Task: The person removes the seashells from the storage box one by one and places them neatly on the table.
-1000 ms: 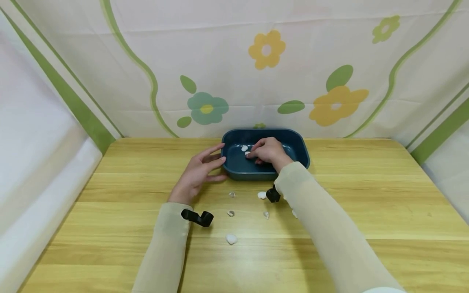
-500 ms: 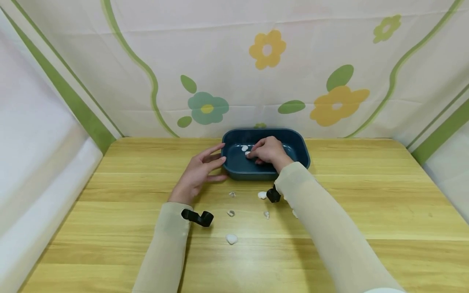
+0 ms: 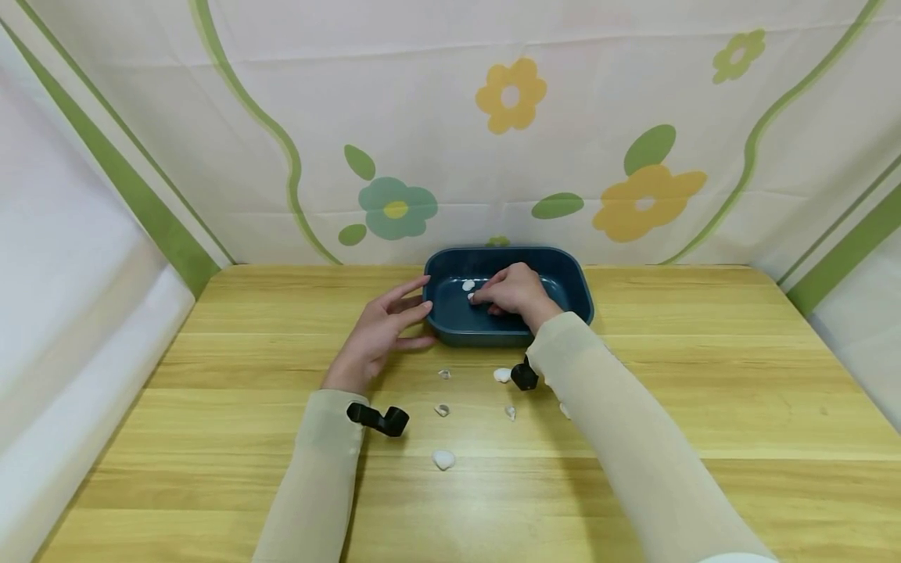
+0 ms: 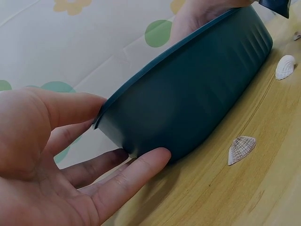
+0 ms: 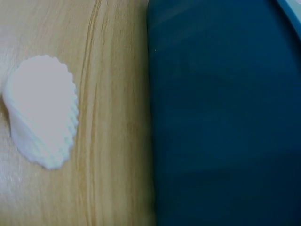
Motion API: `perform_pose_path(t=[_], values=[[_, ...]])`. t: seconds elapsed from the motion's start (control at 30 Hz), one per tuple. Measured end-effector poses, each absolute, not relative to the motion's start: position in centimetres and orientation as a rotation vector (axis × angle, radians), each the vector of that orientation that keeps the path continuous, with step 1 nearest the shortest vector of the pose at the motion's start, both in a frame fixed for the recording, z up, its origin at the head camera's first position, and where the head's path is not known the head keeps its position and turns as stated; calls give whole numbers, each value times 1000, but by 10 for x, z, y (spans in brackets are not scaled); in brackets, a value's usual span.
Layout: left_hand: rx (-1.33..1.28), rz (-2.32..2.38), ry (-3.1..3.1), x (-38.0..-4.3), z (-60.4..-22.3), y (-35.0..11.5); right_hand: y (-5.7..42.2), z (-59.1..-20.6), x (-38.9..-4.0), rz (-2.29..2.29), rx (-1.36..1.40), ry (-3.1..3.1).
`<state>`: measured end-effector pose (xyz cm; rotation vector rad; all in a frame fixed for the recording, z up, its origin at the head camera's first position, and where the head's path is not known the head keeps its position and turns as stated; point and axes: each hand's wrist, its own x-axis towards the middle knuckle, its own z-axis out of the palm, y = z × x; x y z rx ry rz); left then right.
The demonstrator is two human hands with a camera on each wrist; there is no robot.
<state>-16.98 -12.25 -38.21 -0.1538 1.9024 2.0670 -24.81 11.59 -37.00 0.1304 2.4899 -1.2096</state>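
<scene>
A dark blue rectangular basin (image 3: 486, 338) stands at the back of the table. My left hand (image 3: 376, 332) touches its left end with spread fingers; in the left wrist view one fingertip (image 4: 96, 106) meets the rim and another (image 4: 160, 155) lies low along the wall. My right hand (image 3: 517, 293) reaches inside with curled fingers, pinching a small white seashell (image 3: 472, 297) close over the basin floor. Beside it lies another white shell (image 3: 468, 285). The right wrist view shows the basin's outer wall (image 5: 221, 117) but not the right hand.
Several shells lie on the wooden table in front of the basin, among them a ribbed white shell (image 5: 42, 113), a patterned fan-shaped shell (image 4: 242, 149) and a larger white shell (image 3: 443, 460). A flower-printed cloth (image 3: 281, 195) hangs right behind the table.
The shell at my right fingertips has shifted slightly left, and the fingertips with it. My left hand stays against the basin.
</scene>
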Motion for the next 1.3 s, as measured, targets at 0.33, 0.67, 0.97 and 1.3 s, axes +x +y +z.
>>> perform_pose_path(t=[0.33,0.67,0.97,1.3], values=[[-152,2069,1903,-170,-384,-122,116,-370,-248,-1188,153,2478],[-145,2062,1908,-170,-383,-123,115,-367,-245,-1171,142,2503],[-156,2067,1904,-171,-383,-123,115,-367,-246,-1190,164,2495],[-159,2074,1906,-171,-386,-123,120,-358,-247,-1152,193,2593]])
